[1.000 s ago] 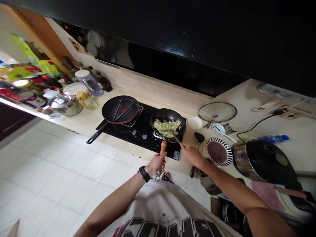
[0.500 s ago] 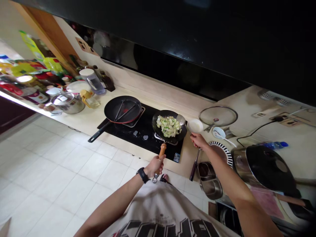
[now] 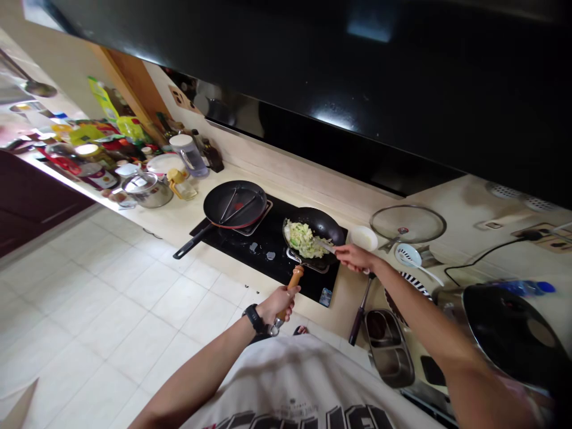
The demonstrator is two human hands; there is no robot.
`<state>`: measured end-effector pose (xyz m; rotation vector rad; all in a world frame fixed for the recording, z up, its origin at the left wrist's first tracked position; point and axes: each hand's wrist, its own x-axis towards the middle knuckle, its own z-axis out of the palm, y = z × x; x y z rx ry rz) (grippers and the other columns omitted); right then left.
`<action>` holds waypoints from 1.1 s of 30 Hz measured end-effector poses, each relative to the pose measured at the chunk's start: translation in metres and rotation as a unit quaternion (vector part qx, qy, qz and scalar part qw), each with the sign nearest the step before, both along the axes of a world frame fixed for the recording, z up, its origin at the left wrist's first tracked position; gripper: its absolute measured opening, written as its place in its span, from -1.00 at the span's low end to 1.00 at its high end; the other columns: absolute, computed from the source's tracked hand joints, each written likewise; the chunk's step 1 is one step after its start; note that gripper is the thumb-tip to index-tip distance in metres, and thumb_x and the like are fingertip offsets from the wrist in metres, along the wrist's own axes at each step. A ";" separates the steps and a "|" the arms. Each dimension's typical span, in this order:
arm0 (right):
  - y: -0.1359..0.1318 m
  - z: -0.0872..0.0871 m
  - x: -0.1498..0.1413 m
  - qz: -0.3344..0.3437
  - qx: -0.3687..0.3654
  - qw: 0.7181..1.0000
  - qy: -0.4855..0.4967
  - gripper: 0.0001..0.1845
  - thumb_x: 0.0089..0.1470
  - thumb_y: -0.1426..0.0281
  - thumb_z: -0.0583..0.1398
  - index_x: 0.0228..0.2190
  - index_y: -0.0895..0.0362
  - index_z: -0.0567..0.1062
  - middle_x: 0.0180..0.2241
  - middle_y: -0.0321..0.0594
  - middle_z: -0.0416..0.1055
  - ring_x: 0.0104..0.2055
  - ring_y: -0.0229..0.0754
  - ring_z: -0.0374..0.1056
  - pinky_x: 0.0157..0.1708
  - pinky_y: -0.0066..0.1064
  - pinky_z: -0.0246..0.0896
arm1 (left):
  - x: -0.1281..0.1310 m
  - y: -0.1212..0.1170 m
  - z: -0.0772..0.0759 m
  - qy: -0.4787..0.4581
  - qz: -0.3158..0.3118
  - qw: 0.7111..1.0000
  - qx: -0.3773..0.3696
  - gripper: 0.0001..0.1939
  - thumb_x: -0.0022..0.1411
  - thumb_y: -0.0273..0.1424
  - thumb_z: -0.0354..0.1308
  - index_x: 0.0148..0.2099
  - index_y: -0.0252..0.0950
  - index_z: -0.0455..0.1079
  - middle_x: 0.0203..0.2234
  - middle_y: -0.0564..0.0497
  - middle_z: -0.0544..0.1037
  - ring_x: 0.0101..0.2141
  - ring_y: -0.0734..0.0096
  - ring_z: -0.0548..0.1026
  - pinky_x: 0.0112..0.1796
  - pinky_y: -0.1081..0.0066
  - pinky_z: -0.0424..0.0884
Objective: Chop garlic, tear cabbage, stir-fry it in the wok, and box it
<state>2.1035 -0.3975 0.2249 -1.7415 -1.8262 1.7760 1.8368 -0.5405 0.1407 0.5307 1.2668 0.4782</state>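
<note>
My left hand (image 3: 280, 302) is wrapped round the wooden handle (image 3: 295, 277) of a dark wok (image 3: 325, 221) on the right side of the black cooktop (image 3: 295, 283). Chopped pale-green cabbage (image 3: 301, 239) lies in the wok, gathered toward its left and near side. In my closed right hand (image 3: 355, 257) is a metal spatula (image 3: 325, 245), held low over the wok's right rim. Its tip reaches into the cabbage, and food partly hides its head.
A large frying pan (image 3: 239, 202) rests on the left burner, its handle (image 3: 190, 243) jutting past the counter edge. Right of the wok are a white bowl (image 3: 363, 238), a glass lid (image 3: 409, 223), a dark-handled utensil (image 3: 358, 319), a divided steel tray (image 3: 389, 348) and a large lidded pot (image 3: 509, 333).
My right hand has swung the spatula from the wok's far right rim down into the cabbage. The cabbage has shifted left and nearer. My left hand keeps its grip; the view has shifted.
</note>
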 end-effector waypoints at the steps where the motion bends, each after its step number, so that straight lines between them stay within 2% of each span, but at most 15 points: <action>1: -0.020 -0.001 -0.002 0.017 0.049 0.998 -0.025 -0.48 0.27 0.36 0.14 0.23 0.16 0.37 -0.53 -0.39 0.40 -0.67 -0.40 0.15 -0.63 -0.58 0.00 | 0.002 0.001 0.002 -0.006 0.004 1.000 -0.003 -0.52 0.26 0.06 0.18 -0.34 -0.20 0.12 -0.65 0.21 0.25 -0.72 0.60 0.18 -0.67 0.53 0.14; 2: -0.041 -0.001 -0.002 0.044 0.119 0.990 -0.059 -0.45 0.26 0.38 0.13 0.25 0.17 0.37 -0.48 -0.32 0.48 -0.61 -0.34 0.26 -0.55 -0.56 0.12 | 0.004 0.001 0.005 -0.010 0.008 1.000 -0.005 -0.52 0.26 0.06 0.19 -0.34 -0.20 0.12 -0.65 0.21 0.25 -0.72 0.61 0.17 -0.67 0.54 0.14; 4: -0.082 0.002 0.001 0.108 0.259 0.950 -0.135 -0.43 0.25 0.43 0.08 0.27 0.20 0.38 -0.32 -0.13 0.60 -0.39 -0.20 0.46 -0.35 -0.48 0.27 | 0.008 0.000 0.008 -0.017 0.016 1.000 -0.007 -0.54 0.29 0.03 0.18 -0.35 -0.20 0.12 -0.65 0.21 0.25 -0.72 0.61 0.17 -0.67 0.53 0.14; 6: -0.116 0.008 0.008 0.157 0.332 0.908 -0.200 -0.41 0.26 0.44 0.03 0.29 0.21 0.36 -0.22 -0.02 0.62 -0.22 -0.10 0.53 -0.22 -0.43 0.30 | 0.012 -0.001 0.010 -0.024 0.020 0.999 -0.008 -0.57 0.32 0.00 0.14 -0.34 -0.20 0.13 -0.65 0.21 0.25 -0.72 0.60 0.18 -0.67 0.53 0.14; 9: -0.145 0.017 0.019 0.196 0.347 0.880 -0.260 -0.40 0.31 0.41 -0.01 0.33 0.15 0.31 -0.20 -0.01 0.62 -0.20 -0.08 0.54 -0.21 -0.42 0.30 | 0.018 -0.005 0.009 -0.032 0.027 0.999 -0.012 -0.60 0.34 -0.03 0.12 -0.33 -0.20 0.13 -0.65 0.21 0.25 -0.72 0.60 0.18 -0.67 0.53 0.14; 12: -0.143 0.010 0.013 0.228 0.327 0.866 -0.303 -0.36 0.27 0.46 0.02 0.35 0.15 0.27 -0.21 0.02 0.62 -0.22 -0.07 0.55 -0.22 -0.42 0.30 | 0.022 -0.009 0.004 -0.030 0.029 0.999 -0.008 -0.56 0.31 0.02 0.14 -0.32 -0.20 0.12 -0.64 0.22 0.26 -0.72 0.61 0.17 -0.66 0.52 0.15; 14: -0.129 -0.005 0.001 0.242 0.308 0.855 -0.339 -0.29 0.19 0.55 0.04 0.36 0.23 0.25 -0.24 0.07 0.62 -0.23 -0.05 0.55 -0.24 -0.40 0.30 | 0.023 -0.010 0.000 -0.027 0.030 0.999 -0.003 -0.53 0.28 0.07 0.16 -0.32 -0.19 0.11 -0.64 0.22 0.26 -0.73 0.60 0.17 -0.66 0.52 0.15; 16: -0.109 -0.022 -0.008 0.224 0.310 0.854 -0.353 -0.28 0.17 0.57 0.05 0.36 0.27 0.25 -0.24 0.09 0.61 -0.22 -0.03 0.54 -0.23 -0.39 0.31 | 0.023 -0.011 -0.003 -0.027 0.027 0.999 0.002 -0.50 0.25 0.10 0.17 -0.32 -0.19 0.11 -0.64 0.22 0.25 -0.72 0.60 0.18 -0.66 0.51 0.14; 17: -0.099 -0.029 -0.008 0.200 0.317 0.862 -0.342 -0.31 0.18 0.56 0.06 0.34 0.26 0.27 -0.23 0.07 0.61 -0.21 -0.04 0.54 -0.22 -0.40 0.31 | 0.021 -0.010 -0.003 -0.028 0.026 0.999 0.006 -0.49 0.24 0.11 0.18 -0.32 -0.19 0.11 -0.64 0.22 0.25 -0.72 0.60 0.18 -0.66 0.51 0.14; 19: -0.078 -0.036 0.003 0.124 0.317 0.897 -0.281 -0.40 0.23 0.48 0.08 0.29 0.21 0.36 -0.26 -0.04 0.60 -0.25 -0.12 0.52 -0.26 -0.44 0.32 | 0.017 -0.009 -0.003 -0.024 0.023 0.999 0.013 -0.48 0.22 0.12 0.19 -0.32 -0.19 0.12 -0.64 0.22 0.25 -0.72 0.60 0.19 -0.66 0.51 0.14; 22: -0.048 -0.029 0.041 -0.024 0.227 0.962 -0.152 -0.42 0.28 0.33 0.11 0.29 0.14 0.35 -0.45 -0.29 0.48 -0.56 -0.29 0.34 -0.54 -0.52 0.21 | 0.008 -0.006 -0.003 -0.013 0.010 1.000 0.016 -0.48 0.20 0.12 0.21 -0.32 -0.20 0.13 -0.65 0.22 0.25 -0.72 0.60 0.18 -0.66 0.51 0.13; 24: -0.023 -0.018 0.068 -0.113 0.152 0.978 -0.088 -0.35 0.28 0.29 0.12 0.35 0.12 0.25 -0.53 -0.41 0.35 -0.69 -0.37 0.16 -0.69 -0.57 0.03 | 0.001 -0.004 -0.003 -0.007 0.000 1.000 0.014 -0.49 0.21 0.10 0.21 -0.32 -0.20 0.13 -0.65 0.22 0.24 -0.73 0.60 0.17 -0.67 0.51 0.12; 26: 0.007 -0.006 0.087 -0.161 0.102 0.980 -0.053 -0.32 0.27 0.32 0.16 0.36 0.15 0.22 -0.55 -0.43 0.30 -0.71 -0.41 0.10 -0.74 -0.60 -0.09 | -0.005 -0.002 -0.004 -0.001 -0.006 1.000 0.014 -0.51 0.24 0.08 0.20 -0.33 -0.20 0.13 -0.66 0.23 0.24 -0.73 0.61 0.16 -0.67 0.52 0.12; 29: 0.058 0.004 0.093 -0.160 0.039 0.985 -0.043 -0.36 0.26 0.35 0.19 0.32 0.17 0.26 -0.55 -0.42 0.32 -0.71 -0.45 0.06 -0.74 -0.63 -0.16 | -0.011 0.000 -0.005 0.002 -0.023 1.000 0.016 -0.52 0.25 0.07 0.19 -0.34 -0.20 0.13 -0.66 0.21 0.25 -0.73 0.60 0.17 -0.68 0.53 0.13; 33: 0.122 0.008 0.066 -0.084 -0.047 0.995 -0.028 -0.39 0.20 0.34 0.26 0.25 0.16 0.34 -0.56 -0.42 0.34 -0.72 -0.49 -0.04 -0.75 -0.66 -0.19 | -0.014 0.002 -0.002 0.007 -0.025 1.000 0.003 -0.51 0.22 0.08 0.23 -0.31 -0.20 0.15 -0.67 0.21 0.26 -0.73 0.60 0.17 -0.68 0.53 0.15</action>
